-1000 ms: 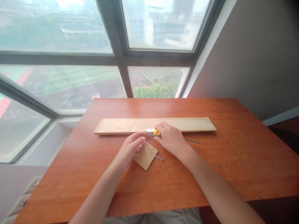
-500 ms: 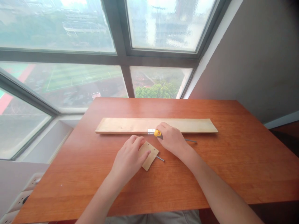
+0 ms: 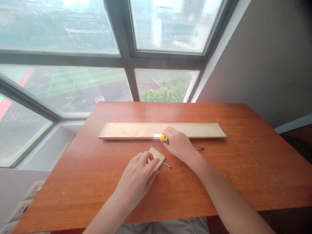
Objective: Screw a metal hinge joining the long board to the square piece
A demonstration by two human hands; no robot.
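My right hand (image 3: 177,143) is closed around a screwdriver (image 3: 164,138) with a yellow and dark handle; its grey shaft comes out to the right. Beside the handle end, a silvery hinge-like metal plate (image 3: 157,136) with holes sits at the front edge of a long pale board (image 3: 131,130). My left hand (image 3: 138,172) hovers over a small wooden plate (image 3: 156,152) with dark dots, fingers curled in toward the thumb. Whatever its fingertips hold, if anything, is hidden. A grey bolt-like rod (image 3: 166,165) sticks out from the right side of the small plate.
All of this lies on a reddish-brown wooden table (image 3: 85,175). Large windows (image 3: 97,81) stand behind it and a grey wall (image 3: 268,65) at the right. Power sockets (image 3: 21,208) are at the lower left, below the table's left edge.
My left hand has drawn down toward me, off part of the small wooden plate, and its fingers have curled in. My right hand and the screwdriver have hardly moved.
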